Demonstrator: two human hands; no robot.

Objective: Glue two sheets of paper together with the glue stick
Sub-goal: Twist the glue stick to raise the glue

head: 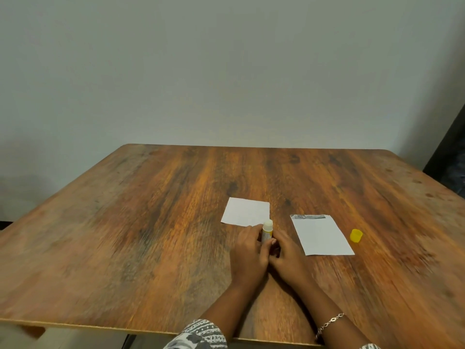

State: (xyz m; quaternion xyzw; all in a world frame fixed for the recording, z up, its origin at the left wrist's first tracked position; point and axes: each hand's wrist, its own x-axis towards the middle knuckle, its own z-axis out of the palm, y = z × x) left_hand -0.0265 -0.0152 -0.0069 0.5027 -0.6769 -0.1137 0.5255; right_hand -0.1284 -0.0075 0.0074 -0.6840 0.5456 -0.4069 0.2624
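Observation:
An uncapped glue stick stands nearly upright between my hands, its white glue tip showing above the yellow-and-white barrel. My left hand grips the barrel from the left. My right hand curls around its lower end from the right. One small white sheet of paper lies flat just beyond my left hand. A second, larger white sheet with a dark printed strip along its far edge lies to the right of my right hand. The yellow cap rests on the table right of that sheet.
The wooden table runs up to a plain grey wall at the back. A dark object stands past the table's far right corner. My right wrist wears a silver bracelet.

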